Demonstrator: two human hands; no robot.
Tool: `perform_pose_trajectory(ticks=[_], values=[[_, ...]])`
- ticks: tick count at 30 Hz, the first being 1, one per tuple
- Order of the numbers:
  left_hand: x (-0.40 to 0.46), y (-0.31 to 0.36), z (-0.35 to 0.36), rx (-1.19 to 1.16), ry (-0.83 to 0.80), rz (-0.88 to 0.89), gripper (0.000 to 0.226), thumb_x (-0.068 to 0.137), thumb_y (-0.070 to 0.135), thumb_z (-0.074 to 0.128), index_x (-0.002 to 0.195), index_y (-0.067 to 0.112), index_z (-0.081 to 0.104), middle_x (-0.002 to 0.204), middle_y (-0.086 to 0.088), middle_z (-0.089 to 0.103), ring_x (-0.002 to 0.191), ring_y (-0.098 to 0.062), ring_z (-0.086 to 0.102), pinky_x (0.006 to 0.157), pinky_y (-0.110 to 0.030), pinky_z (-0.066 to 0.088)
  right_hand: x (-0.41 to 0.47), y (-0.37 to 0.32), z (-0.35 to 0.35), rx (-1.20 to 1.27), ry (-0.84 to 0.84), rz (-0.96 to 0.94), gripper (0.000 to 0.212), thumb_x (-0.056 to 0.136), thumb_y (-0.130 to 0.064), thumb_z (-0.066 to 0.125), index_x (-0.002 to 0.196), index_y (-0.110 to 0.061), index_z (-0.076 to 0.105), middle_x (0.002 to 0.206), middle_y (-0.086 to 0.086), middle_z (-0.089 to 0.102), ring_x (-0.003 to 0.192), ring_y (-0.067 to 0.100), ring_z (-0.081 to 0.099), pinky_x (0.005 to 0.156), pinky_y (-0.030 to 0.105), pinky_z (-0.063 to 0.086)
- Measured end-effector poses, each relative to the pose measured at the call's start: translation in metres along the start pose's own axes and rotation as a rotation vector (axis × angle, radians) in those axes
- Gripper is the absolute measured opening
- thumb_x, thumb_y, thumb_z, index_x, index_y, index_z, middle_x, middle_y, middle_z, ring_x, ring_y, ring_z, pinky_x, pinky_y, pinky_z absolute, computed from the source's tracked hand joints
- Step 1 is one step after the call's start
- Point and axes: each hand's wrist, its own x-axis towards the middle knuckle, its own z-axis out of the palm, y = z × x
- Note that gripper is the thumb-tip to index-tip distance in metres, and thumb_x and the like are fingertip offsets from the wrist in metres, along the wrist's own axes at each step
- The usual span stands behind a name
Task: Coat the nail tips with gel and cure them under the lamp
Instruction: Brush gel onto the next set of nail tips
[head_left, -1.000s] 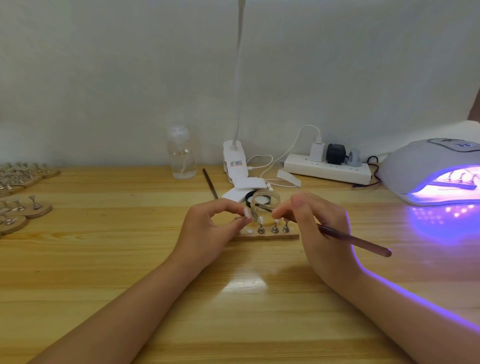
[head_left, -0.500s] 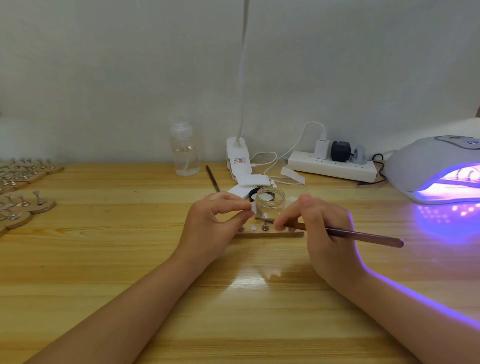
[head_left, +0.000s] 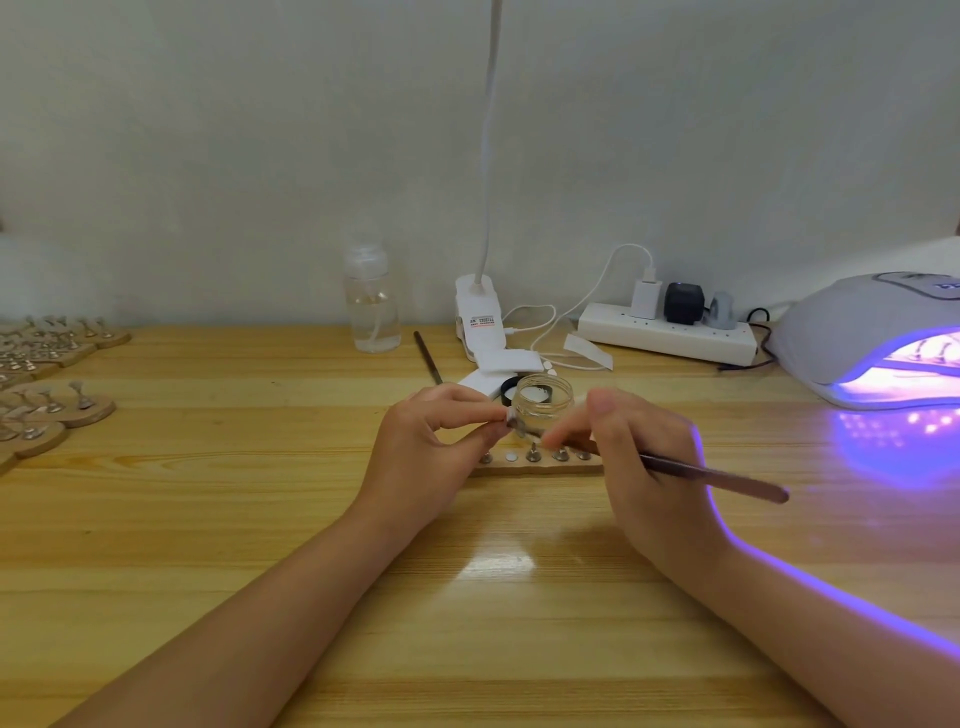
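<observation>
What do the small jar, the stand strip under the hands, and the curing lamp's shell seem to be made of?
Small jar: clear glass or plastic; the table shows through it.
Stand strip: pale unfinished-looking wood with grain, carrying shiny metal pegs.
Curing lamp: smooth matte white-grey shell, probably moulded plastic.

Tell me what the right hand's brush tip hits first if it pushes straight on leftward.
The nail tip pinched in the left hand: the brush in the right hand already points at it, seemingly touching, with those fingers right behind, though depth is unclear.
</observation>
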Motion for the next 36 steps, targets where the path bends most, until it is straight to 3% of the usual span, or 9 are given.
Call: perform_pose_trajectory(ticks=[2, 7, 11, 14, 18, 22, 26, 31, 36], values=[[-0.0002, 0.0004, -0.0002, -0.002, 0.003, -0.005, 0.023, 0.070, 0.012, 0.072, 0.089, 0.025, 0.070, 0.078, 0.013, 0.066, 0.082, -0.009, 0.061, 0.080, -0.024, 0.047, 0.0000, -0.0012, -0.0013, 0.043, 0.017, -0.004, 0.042, 0.091, -0.027, 0.031, 0.065, -0.022, 0.064, 0.064, -0.006, 0.064, 0.063, 0.007, 0.060, 0.063, 0.033, 0.050], [0.0004, -0.0004, -0.0005, -0.005, 0.001, -0.005, 0.022, 0.071, 0.011, 0.073, 0.087, 0.026, 0.070, 0.079, 0.011, 0.067, 0.080, -0.009, 0.061, 0.078, -0.027, 0.049, 0.0009, -0.0002, 0.0001, -0.012, -0.009, -0.004, 0.042, 0.091, -0.027, 0.034, 0.072, -0.011, 0.068, 0.070, -0.003, 0.066, 0.069, 0.007, 0.062, 0.066, 0.030, 0.052], [0.0003, 0.0001, -0.0004, 0.008, 0.005, -0.009, 0.022, 0.072, 0.010, 0.073, 0.085, 0.027, 0.070, 0.079, 0.011, 0.067, 0.081, -0.009, 0.061, 0.078, -0.023, 0.047, 0.0002, -0.0008, -0.0004, 0.065, 0.017, 0.007, 0.039, 0.090, -0.028, 0.032, 0.066, -0.023, 0.063, 0.064, -0.003, 0.065, 0.064, 0.006, 0.061, 0.065, 0.024, 0.049], [0.0004, -0.0004, -0.0004, 0.024, -0.008, -0.001, 0.022, 0.072, 0.009, 0.072, 0.085, 0.027, 0.070, 0.079, 0.010, 0.067, 0.081, -0.009, 0.061, 0.078, -0.025, 0.047, 0.0011, -0.0002, 0.0010, 0.000, -0.007, 0.021, 0.040, 0.090, -0.029, 0.034, 0.074, -0.014, 0.067, 0.073, -0.005, 0.066, 0.072, 0.006, 0.063, 0.069, 0.026, 0.051], [0.0002, 0.0003, 0.0000, 0.028, -0.011, -0.001, 0.022, 0.073, 0.009, 0.072, 0.087, 0.025, 0.070, 0.079, 0.011, 0.066, 0.081, -0.009, 0.060, 0.078, -0.023, 0.046, -0.0006, -0.0013, 0.0006, 0.109, -0.002, 0.073, 0.044, 0.090, -0.031, 0.032, 0.062, -0.017, 0.064, 0.062, -0.002, 0.064, 0.061, 0.005, 0.059, 0.062, 0.017, 0.046], [0.0004, 0.0006, -0.0002, 0.029, -0.005, 0.001, 0.022, 0.073, 0.008, 0.072, 0.090, 0.022, 0.070, 0.080, 0.010, 0.067, 0.081, -0.011, 0.061, 0.077, -0.018, 0.046, 0.0003, -0.0011, 0.0004, 0.016, -0.024, 0.030, 0.041, 0.091, -0.028, 0.032, 0.074, -0.012, 0.066, 0.073, -0.002, 0.065, 0.072, 0.007, 0.062, 0.068, 0.026, 0.051], [0.0003, 0.0020, -0.0001, 0.042, -0.009, -0.009, 0.023, 0.073, 0.007, 0.072, 0.088, 0.024, 0.070, 0.080, 0.010, 0.066, 0.082, -0.010, 0.061, 0.079, -0.018, 0.045, -0.0004, -0.0016, 0.0016, 0.104, -0.012, 0.087, 0.043, 0.090, -0.031, 0.032, 0.065, -0.017, 0.064, 0.064, -0.002, 0.064, 0.062, 0.004, 0.059, 0.063, 0.017, 0.046], [0.0006, 0.0027, -0.0001, 0.041, -0.006, -0.013, 0.021, 0.073, 0.009, 0.072, 0.090, 0.022, 0.070, 0.080, 0.009, 0.067, 0.082, -0.011, 0.061, 0.078, -0.020, 0.046, 0.0000, -0.0006, 0.0011, 0.020, -0.010, 0.047, 0.041, 0.091, -0.030, 0.032, 0.073, -0.014, 0.066, 0.073, -0.004, 0.065, 0.072, 0.006, 0.062, 0.069, 0.024, 0.051], [0.0002, 0.0035, -0.0010, 0.037, 0.005, -0.023, 0.019, 0.073, 0.008, 0.073, 0.086, 0.022, 0.071, 0.079, 0.010, 0.067, 0.080, -0.005, 0.060, 0.078, -0.015, 0.044, -0.0018, -0.0022, 0.0010, 0.136, 0.006, 0.074, 0.042, 0.090, -0.030, 0.032, 0.064, -0.020, 0.063, 0.063, -0.001, 0.064, 0.061, 0.006, 0.060, 0.062, 0.017, 0.047]])
